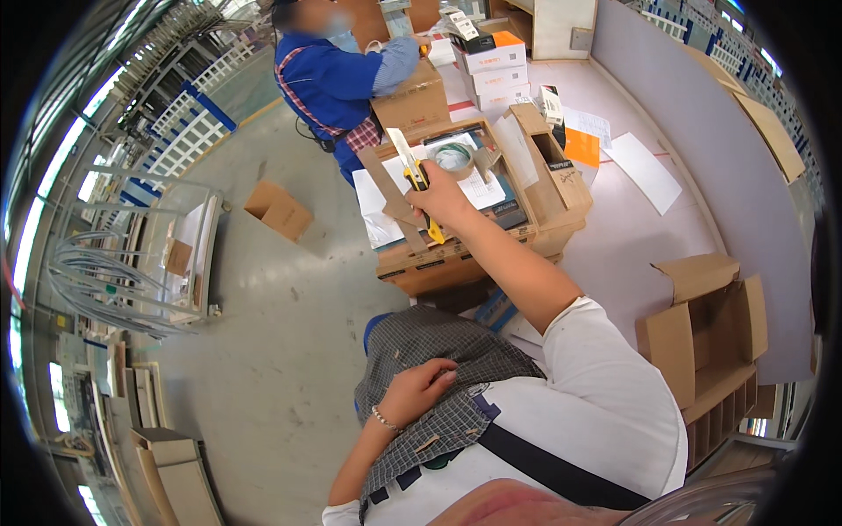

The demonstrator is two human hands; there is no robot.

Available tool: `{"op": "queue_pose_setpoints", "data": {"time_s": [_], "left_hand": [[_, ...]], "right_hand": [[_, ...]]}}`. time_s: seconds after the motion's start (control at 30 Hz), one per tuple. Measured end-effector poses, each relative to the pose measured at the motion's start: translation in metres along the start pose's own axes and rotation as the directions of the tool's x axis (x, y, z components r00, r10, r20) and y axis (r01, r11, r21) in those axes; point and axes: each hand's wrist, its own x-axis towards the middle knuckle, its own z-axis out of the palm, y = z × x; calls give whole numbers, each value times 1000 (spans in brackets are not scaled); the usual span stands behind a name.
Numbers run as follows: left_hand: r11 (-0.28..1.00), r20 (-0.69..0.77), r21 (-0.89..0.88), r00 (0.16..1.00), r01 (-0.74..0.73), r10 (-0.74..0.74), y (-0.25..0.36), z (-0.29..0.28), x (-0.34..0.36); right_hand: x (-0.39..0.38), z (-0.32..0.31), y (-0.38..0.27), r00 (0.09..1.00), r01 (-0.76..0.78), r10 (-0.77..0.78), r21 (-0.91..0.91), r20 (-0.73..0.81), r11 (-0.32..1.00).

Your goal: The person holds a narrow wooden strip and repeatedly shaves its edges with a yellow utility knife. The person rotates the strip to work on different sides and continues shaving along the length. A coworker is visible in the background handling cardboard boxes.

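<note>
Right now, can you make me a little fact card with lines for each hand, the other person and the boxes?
Right hand: grip closed around a yellow-and-black cutter
Near it: printed paper
Left hand: no object seen in its grip; over the checked apron
Other person: blue clothes, beside a brown box
On the floor: open cardboard box

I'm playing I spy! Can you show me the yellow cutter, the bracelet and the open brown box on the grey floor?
Yellow cutter [416, 178]: head view, on the front part of its body.
Bracelet [381, 418]: head view, on its band.
Brown box [293, 215]: head view, on its side.
</note>
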Motion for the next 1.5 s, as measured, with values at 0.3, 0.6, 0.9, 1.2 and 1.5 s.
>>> {"op": "queue_pose_setpoints", "data": {"time_s": [0.3, 0.6, 0.9, 1.2, 1.5], "left_hand": [[999, 84, 16, 996, 36, -37, 6, -1, 12], [999, 71, 32, 997, 28, -31, 8, 1, 15], [999, 84, 40, 996, -4, 0, 9, 4, 22], [999, 83, 42, 997, -3, 0, 11, 3, 20], [999, 52, 31, 998, -36, 35, 10, 4, 19]], "right_hand": [[-25, -10, 2, 997, -13, 6, 98, 74, 995], [-39, -6, -4, 995, -1, -9, 104, 99, 995], [-68, -10, 2, 991, -59, 39, 152, 131, 987], [-83, -5, 6, 980, -76, 51, 126, 190, 989], [-85, -2, 4, 979, -74, 46, 135, 201, 988]]}}
